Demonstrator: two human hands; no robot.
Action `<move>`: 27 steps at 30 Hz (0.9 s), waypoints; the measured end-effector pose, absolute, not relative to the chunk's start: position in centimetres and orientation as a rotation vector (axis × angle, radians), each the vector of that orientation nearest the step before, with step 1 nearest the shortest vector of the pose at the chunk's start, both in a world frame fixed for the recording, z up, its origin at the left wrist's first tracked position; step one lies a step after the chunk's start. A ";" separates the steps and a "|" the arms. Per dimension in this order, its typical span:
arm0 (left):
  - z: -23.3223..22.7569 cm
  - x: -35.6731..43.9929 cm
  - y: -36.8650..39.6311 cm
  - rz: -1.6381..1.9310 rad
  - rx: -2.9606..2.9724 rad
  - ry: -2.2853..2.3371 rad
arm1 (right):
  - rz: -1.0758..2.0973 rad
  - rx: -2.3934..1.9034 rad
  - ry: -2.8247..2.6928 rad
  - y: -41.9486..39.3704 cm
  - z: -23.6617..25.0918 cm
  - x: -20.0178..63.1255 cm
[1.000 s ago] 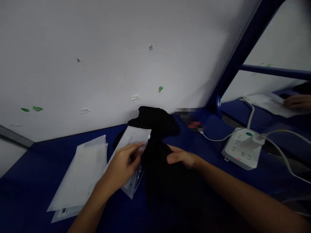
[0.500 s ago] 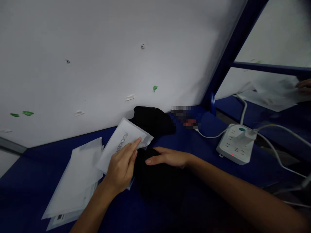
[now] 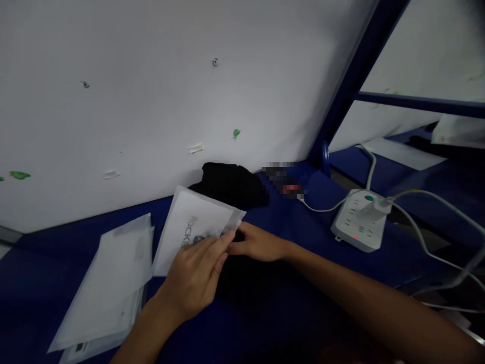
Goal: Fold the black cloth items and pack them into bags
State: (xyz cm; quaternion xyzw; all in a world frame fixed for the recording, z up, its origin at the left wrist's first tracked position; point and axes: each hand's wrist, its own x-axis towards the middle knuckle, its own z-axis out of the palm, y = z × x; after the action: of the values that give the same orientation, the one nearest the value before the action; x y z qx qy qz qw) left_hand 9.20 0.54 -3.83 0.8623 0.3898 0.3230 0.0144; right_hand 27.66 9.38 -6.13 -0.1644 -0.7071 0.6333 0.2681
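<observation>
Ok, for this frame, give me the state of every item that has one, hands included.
Left hand: pinching the white pouch's edge.
Right hand: at the pouch's open corner, on the black garment.
White pouch: tilted, mouth toward the hands.
Black garment: bunched beneath the hands.
Second black garment: bundled by the wall.
Stack of pouches: lying flat.
Power strip: charger plugged in, red light on.

White pouch (image 3: 189, 227) w/ grey print — black cloth (image 3: 231, 183) — blue table (image 3: 288, 222).

pixel-blurred patch (image 3: 285, 178) on the desk (image 3: 303, 222) hides an object; bag (image 3: 193, 227) lettering partly covered by left hand (image 3: 197, 278); black cloth (image 3: 242, 278) indistinct.
</observation>
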 end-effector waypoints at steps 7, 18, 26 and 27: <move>-3.6 9.1 0.4 1.313 2.755 1.417 | 1.980 -0.640 -1.516 9.4 -5.9 27.6; -4.7 7.9 1.7 0.879 2.695 1.954 | 2.256 -0.736 -1.094 10.3 -5.4 28.9; -4.2 7.5 1.8 0.898 2.786 1.932 | 2.260 -0.645 -0.945 10.3 -5.6 29.0; -4.3 7.5 1.8 0.902 2.798 1.921 | 2.220 -0.660 -0.976 10.2 -5.7 28.9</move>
State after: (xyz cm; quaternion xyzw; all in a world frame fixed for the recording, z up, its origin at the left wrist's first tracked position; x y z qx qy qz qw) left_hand 7.51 1.78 -4.26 0.7831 0.5377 0.2524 -0.1842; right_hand 28.87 10.23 -5.70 -0.2498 -0.3692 0.8400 0.3092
